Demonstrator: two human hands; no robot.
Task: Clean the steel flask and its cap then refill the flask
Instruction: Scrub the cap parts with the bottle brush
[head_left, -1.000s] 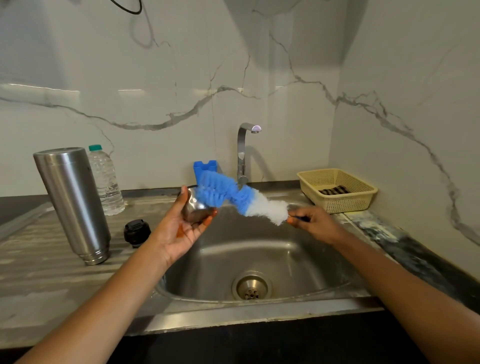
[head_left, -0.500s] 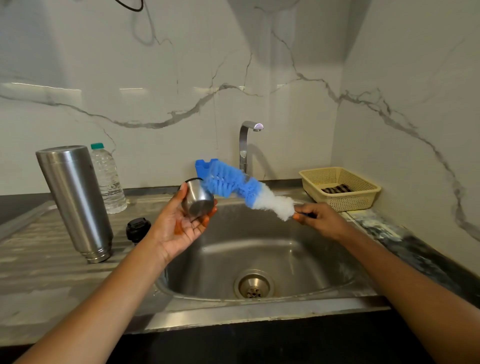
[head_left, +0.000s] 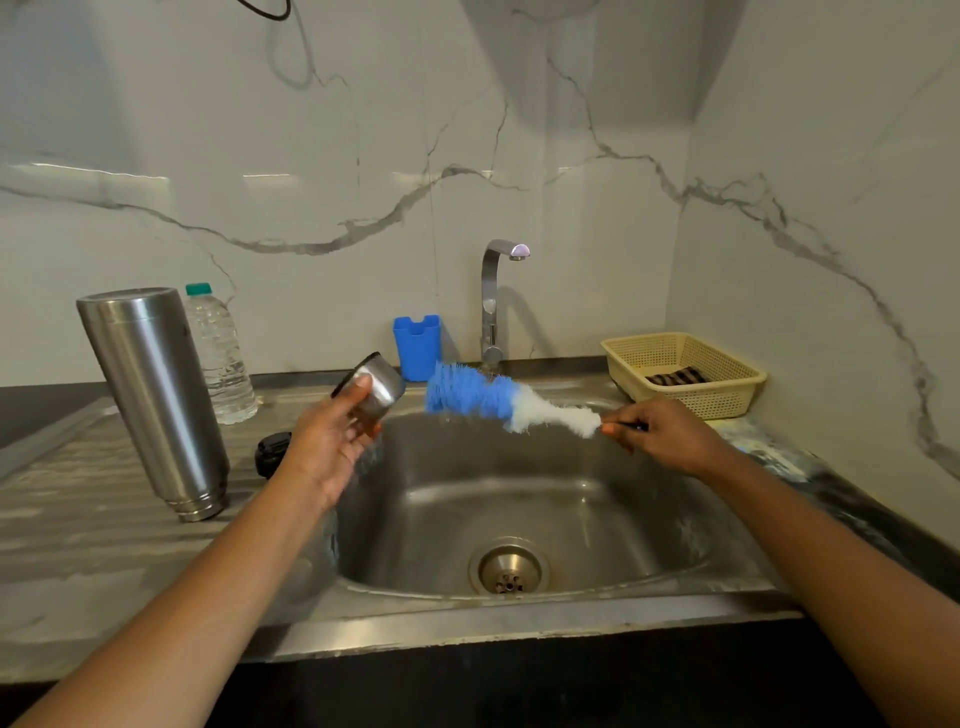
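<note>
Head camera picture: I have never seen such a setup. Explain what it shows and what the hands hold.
No machine here: a person wears a wide-angle camera on the head, so the one picture looks down over their own arms. The left hand holds the steel cap; the right hand pinches the handle of a blue and white brush, apart from the cap, above the sink. Left of the sink stand the steel flask, a water bottle and a black stopper. Behind are a tap, a blue holder and a yellow basket.
</note>
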